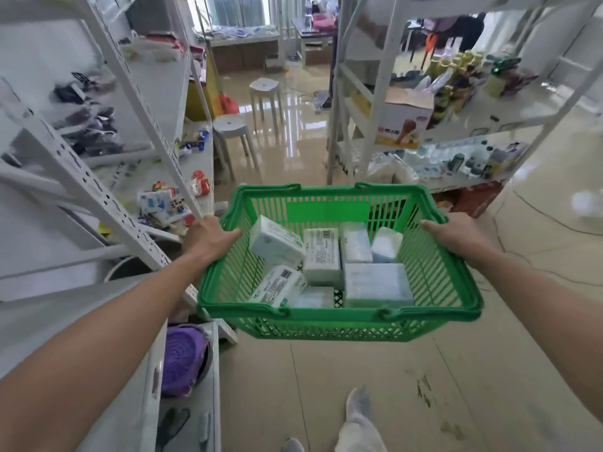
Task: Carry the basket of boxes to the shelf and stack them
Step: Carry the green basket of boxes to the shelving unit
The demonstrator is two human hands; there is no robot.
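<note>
Gripping the rim of the green basket (339,309): left hand (208,238) at nine o'clock, right hand (456,234) at three; boxes (378,283), maybe seven, lie jumbled inside.

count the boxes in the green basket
7 show in the basket: two tilted boxes at left, a labelled box centre, one low beneath it, two at far right, a large flat box near right. Others may hide underneath.

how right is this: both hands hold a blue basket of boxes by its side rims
Only the colour is wrong: the head view shows the basket is green, not blue. The left hand and the right hand do hold it by its side rims, with the boxes inside.
</note>
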